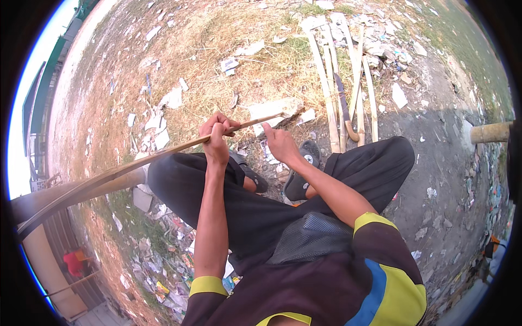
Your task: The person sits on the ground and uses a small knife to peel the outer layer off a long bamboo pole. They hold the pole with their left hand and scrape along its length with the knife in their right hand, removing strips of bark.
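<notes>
A long, thin bamboo strip (168,150) slants across in front of me, from the far left up to its tip above my feet. My left hand (217,136) is closed around it above my left knee. Close below the strip's tip is my right hand (281,144), its fingers curled and its thumb raised. Whatever the right fingers hold, if anything, is hidden; a pale patch beside the thumb is too unclear to name. Dark sandals (296,185) are on my feet, between my bent knees in black trousers.
Several split bamboo strips (330,92) lie on the ground ahead, beside a hook-handled stick (341,100) with a dark wrapped part. Thick bamboo poles show at left (103,187) and right (489,133). Paper and plastic litter (171,98) covers the dry grass.
</notes>
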`<action>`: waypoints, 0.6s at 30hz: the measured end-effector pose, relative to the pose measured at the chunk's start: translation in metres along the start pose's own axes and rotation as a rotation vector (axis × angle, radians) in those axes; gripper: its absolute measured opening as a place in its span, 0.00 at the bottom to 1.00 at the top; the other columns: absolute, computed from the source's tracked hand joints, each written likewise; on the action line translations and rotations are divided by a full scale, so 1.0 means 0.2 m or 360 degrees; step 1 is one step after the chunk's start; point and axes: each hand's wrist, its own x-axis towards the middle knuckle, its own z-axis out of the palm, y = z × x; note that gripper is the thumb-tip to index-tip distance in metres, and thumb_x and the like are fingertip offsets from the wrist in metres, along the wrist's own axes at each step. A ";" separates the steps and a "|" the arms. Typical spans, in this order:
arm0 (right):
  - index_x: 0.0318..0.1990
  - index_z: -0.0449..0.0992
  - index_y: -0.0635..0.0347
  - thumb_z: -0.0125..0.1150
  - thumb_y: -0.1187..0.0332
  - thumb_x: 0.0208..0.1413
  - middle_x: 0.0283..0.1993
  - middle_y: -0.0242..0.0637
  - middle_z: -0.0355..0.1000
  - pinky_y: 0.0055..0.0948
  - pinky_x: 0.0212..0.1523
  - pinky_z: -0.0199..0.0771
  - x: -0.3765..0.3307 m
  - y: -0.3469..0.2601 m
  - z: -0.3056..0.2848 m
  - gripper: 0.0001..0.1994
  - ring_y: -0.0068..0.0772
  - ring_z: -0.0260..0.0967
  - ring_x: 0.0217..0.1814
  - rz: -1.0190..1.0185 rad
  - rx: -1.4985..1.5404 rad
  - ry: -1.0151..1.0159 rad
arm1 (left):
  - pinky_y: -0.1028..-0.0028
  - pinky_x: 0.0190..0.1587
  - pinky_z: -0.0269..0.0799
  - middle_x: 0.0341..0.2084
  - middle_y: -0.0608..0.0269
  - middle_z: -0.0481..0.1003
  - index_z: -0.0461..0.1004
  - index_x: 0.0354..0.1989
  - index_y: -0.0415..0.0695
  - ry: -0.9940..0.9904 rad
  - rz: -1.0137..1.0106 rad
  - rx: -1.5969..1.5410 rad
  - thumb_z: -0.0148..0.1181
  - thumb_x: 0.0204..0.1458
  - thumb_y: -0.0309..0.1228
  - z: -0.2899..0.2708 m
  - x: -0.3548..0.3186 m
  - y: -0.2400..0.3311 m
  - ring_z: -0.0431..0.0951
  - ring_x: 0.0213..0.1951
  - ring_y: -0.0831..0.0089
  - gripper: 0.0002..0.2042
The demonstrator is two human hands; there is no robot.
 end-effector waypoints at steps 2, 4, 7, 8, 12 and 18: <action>0.22 0.74 0.72 0.32 0.48 0.66 0.23 0.63 0.69 0.55 0.40 0.67 -0.07 -0.17 -0.02 0.36 0.66 0.69 0.31 -0.0128 0.0124 -0.0050 | 0.74 0.25 0.72 0.18 0.54 0.73 0.64 0.18 0.38 0.0079 -0.0036 -0.0018 0.38 0.47 0.28 0.00 -0.02 -0.01 0.79 0.27 0.68 0.11; 0.20 0.72 0.72 0.32 0.50 0.66 0.22 0.63 0.68 0.54 0.38 0.68 -0.10 -0.23 -0.04 0.35 0.66 0.69 0.29 -0.0189 0.0118 -0.0045 | 0.75 0.25 0.71 0.18 0.57 0.71 0.64 0.18 0.38 0.0082 0.0023 -0.0014 0.38 0.47 0.26 0.01 -0.03 -0.01 0.77 0.25 0.70 0.10; 0.18 0.71 0.73 0.31 0.51 0.67 0.20 0.63 0.68 0.52 0.37 0.69 -0.06 -0.14 -0.02 0.35 0.65 0.70 0.29 -0.0153 0.0000 0.0004 | 0.75 0.24 0.70 0.18 0.59 0.69 0.64 0.19 0.38 0.0051 0.0091 -0.0022 0.39 0.46 0.26 0.01 -0.03 -0.02 0.75 0.24 0.72 0.09; 0.18 0.71 0.73 0.31 0.51 0.67 0.19 0.63 0.67 0.52 0.37 0.70 -0.04 -0.10 -0.01 0.35 0.64 0.70 0.29 -0.0142 -0.0050 0.0034 | 0.75 0.24 0.70 0.18 0.60 0.68 0.64 0.19 0.38 0.0043 0.0101 -0.0027 0.39 0.46 0.25 0.01 -0.03 -0.03 0.74 0.23 0.72 0.09; 0.19 0.71 0.73 0.30 0.48 0.66 0.18 0.62 0.66 0.51 0.38 0.67 0.02 0.02 -0.07 0.36 0.66 0.68 0.28 0.0038 -0.0134 -0.0060 | 0.73 0.27 0.72 0.19 0.58 0.67 0.63 0.19 0.38 -0.0009 0.0073 0.0140 0.37 0.46 0.28 0.04 -0.03 0.00 0.72 0.24 0.70 0.10; 0.19 0.71 0.75 0.31 0.48 0.66 0.18 0.62 0.66 0.52 0.38 0.68 -0.08 -0.09 -0.06 0.37 0.66 0.69 0.27 -0.0107 -0.0066 0.0000 | 0.71 0.29 0.72 0.17 0.58 0.67 0.63 0.18 0.37 -0.0033 0.0080 0.0157 0.37 0.45 0.28 0.03 -0.04 0.01 0.74 0.23 0.68 0.10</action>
